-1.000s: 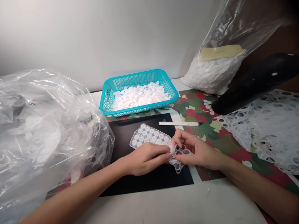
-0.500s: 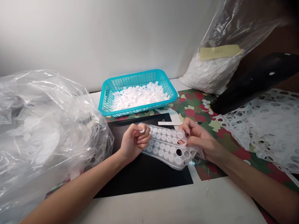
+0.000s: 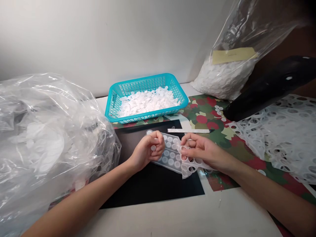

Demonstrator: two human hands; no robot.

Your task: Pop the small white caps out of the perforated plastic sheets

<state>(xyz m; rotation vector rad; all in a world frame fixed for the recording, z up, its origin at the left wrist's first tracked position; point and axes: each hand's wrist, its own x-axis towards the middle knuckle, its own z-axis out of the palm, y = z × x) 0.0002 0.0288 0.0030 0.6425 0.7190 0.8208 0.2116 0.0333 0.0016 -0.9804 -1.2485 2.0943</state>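
Note:
A translucent white sheet (image 3: 172,157) studded with round discs lies over a black mat (image 3: 153,179); its right part shows empty holes. My left hand (image 3: 147,149) is curled closed, with a small white disc between its fingers, at the sheet's left end. My right hand (image 3: 201,149) pinches the sheet's right part, fingers bent around it. A turquoise basket (image 3: 182,98) behind the mat holds a heap of loose white discs (image 3: 148,101).
A big crumpled clear plastic bag (image 3: 49,138) fills the left. A clear bag of white discs (image 3: 228,74) leans at the back right. Punched-out white sheets (image 3: 283,138) pile on the right beside a black object (image 3: 266,89). A white strip (image 3: 189,130) lies behind the hands.
My left hand has pulled a disc off the sheet and curled up with it. The sheet swung out flat half a second ago, and now my right hand has drawn back toward the left.

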